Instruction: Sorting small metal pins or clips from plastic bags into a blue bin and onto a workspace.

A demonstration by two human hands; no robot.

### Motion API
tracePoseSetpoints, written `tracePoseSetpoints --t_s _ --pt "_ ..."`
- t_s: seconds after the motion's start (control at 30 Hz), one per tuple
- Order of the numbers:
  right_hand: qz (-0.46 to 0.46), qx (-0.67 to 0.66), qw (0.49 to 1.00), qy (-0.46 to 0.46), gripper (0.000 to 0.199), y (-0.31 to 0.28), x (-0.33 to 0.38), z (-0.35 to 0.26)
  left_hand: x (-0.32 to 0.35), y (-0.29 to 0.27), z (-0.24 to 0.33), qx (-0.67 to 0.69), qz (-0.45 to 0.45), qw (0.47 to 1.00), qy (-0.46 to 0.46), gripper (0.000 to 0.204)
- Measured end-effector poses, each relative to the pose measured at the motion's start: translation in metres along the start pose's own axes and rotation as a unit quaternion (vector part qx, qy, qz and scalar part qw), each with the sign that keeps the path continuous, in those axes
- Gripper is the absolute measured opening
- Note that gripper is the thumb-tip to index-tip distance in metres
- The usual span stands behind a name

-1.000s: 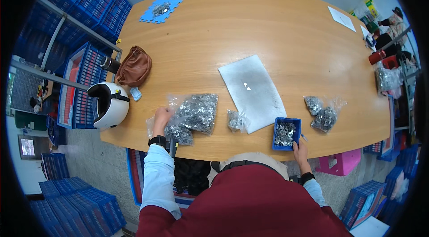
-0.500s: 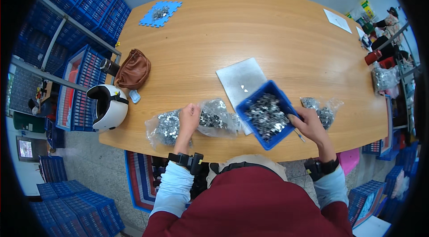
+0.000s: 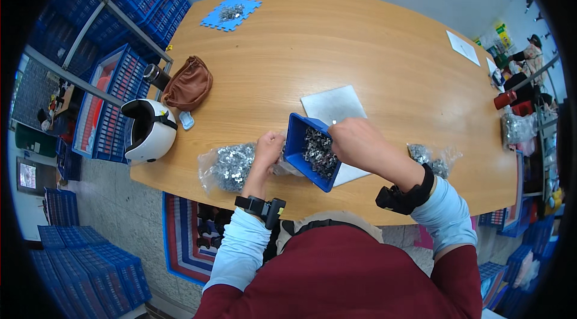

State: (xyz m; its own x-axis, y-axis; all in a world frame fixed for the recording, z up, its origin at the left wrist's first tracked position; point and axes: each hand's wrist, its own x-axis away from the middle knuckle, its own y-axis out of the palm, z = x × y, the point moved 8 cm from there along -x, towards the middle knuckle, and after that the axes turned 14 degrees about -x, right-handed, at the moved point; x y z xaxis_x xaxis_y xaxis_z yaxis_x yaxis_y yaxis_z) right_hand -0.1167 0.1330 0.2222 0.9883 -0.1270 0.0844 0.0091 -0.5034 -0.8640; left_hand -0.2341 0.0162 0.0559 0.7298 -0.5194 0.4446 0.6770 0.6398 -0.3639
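My right hand [image 3: 354, 143] grips the right rim of a blue plastic bin [image 3: 296, 138], tilted toward the left. Inside lie many small shiny metal pieces [image 3: 320, 153]. To its left, my left hand [image 3: 268, 149] is closed on the edge of a clear plastic bag [image 3: 285, 168], which the bin mostly hides. Another clear bag [image 3: 231, 165], full of small metal pieces, rests on the table left of my left hand. Partly behind the bin and my right hand lies a pale flat board [image 3: 333, 104].
More bags of metal pieces [image 3: 430, 159] sit at the right on the wooden table [image 3: 270, 66]. A white helmet [image 3: 151, 135], a brown leather bag [image 3: 189, 84] and a dark flask [image 3: 156, 76] stand left. A blue foam mat [image 3: 216, 21] with metal pieces lies far left.
My right hand has moved left with the blue bin and tipped it toward my left hand. The bin now covers most of the middle bag. My left hand has shifted slightly right.
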Motion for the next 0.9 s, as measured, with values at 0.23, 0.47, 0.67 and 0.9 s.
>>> tracePoseSetpoints --t_s 0.23,0.47,0.67,0.9 --pt "-0.007 0.069 0.998 0.006 0.006 0.009 -0.033 -0.009 -0.008 -0.003 0.006 -0.011 0.034 0.999 -0.002 0.022" --pt "-0.051 0.072 0.995 -0.043 0.006 0.022 -0.050 -0.035 -0.033 -0.025 -0.010 -0.066 0.088 0.994 0.008 0.024" --pt "-0.049 0.086 0.994 -0.036 0.006 0.027 -0.069 -0.043 -0.045 -0.034 -0.010 -0.047 0.091 0.995 0.007 0.021" --pt "-0.074 0.134 0.987 -0.055 0.005 0.043 -0.083 -0.058 -0.061 -0.054 -0.021 -0.060 0.127 0.990 0.015 0.019"
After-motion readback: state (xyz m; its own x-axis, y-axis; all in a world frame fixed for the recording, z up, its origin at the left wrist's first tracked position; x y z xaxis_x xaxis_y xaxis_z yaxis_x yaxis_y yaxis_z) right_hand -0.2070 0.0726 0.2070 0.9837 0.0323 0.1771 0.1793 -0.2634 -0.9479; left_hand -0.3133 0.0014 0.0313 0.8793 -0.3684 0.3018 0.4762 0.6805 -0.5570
